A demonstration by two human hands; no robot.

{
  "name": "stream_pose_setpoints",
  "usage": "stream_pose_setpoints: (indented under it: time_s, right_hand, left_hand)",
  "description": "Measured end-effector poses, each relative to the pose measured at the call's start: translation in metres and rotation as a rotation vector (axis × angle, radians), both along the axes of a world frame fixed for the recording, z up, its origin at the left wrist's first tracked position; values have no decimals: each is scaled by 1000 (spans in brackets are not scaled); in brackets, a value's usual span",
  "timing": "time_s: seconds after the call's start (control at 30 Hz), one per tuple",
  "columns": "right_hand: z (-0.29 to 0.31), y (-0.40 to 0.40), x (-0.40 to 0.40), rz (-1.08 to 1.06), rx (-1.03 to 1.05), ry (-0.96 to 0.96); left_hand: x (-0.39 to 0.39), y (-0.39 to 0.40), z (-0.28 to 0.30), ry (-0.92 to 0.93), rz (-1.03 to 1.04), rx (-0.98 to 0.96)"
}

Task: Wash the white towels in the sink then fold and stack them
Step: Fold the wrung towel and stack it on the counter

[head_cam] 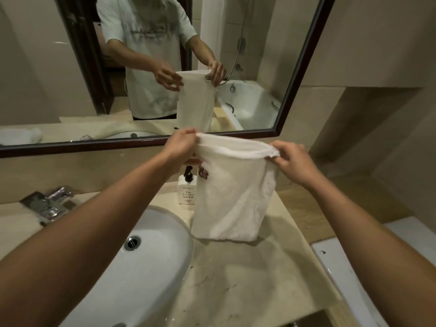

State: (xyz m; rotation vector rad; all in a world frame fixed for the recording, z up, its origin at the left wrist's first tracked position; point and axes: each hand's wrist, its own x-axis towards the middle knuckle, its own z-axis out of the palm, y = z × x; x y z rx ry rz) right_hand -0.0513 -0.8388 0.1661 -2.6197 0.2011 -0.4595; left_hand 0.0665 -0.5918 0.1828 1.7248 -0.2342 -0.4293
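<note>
A white towel (232, 192) hangs doubled in front of me, its lower edge touching the beige counter (247, 279) to the right of the sink (141, 267). My left hand (181, 145) pinches the towel's upper left corner. My right hand (291, 159) pinches the upper right corner. The top edge sags between the two hands. In the mirror (271, 67), another white towel (18, 135) lies reflected at the far left.
A white soap pump bottle (186, 191) stands behind the towel against the wall. A chrome faucet (49, 204) sits left of the basin. A white ledge (342, 267) borders the counter on the right. The mirror reflects a bathtub.
</note>
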Motion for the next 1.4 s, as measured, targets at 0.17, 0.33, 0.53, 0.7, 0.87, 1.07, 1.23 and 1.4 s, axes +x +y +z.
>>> stream_pose_setpoints:
  time_s: [0.17, 0.33, 0.53, 0.7, 0.87, 1.07, 1.23, 1.4]
  right_hand:
    - [24, 3, -8, -61, 65, -208]
    - [-7, 18, -69, 178, 235, 71]
    - [-96, 21, -116, 243, 423, 476]
    - [-156, 23, -130, 231, 532, 643]
    - [-180, 12, -104, 122, 587, 569]
    - [-220, 2, -44, -124, 579, 450]
    - [-256, 8, -30, -384, 627, 411]
    - [-267, 33, -37, -657, 427, 497]
  left_hand:
    - [-10, -4, 11, -316, 118, -112]
    - [-64, 23, -39, -475, -62, 116]
    - [-116, 57, -119, -324, -662, 558]
    - [-129, 64, -180, -446, -645, 539]
    - [-98, 51, -198, -326, -487, 360]
    - [-39, -1, -235, -127, -152, 334]
    - [-19, -19, -277, -45, -87, 404]
    - [-29, -25, -293, -91, -74, 612]
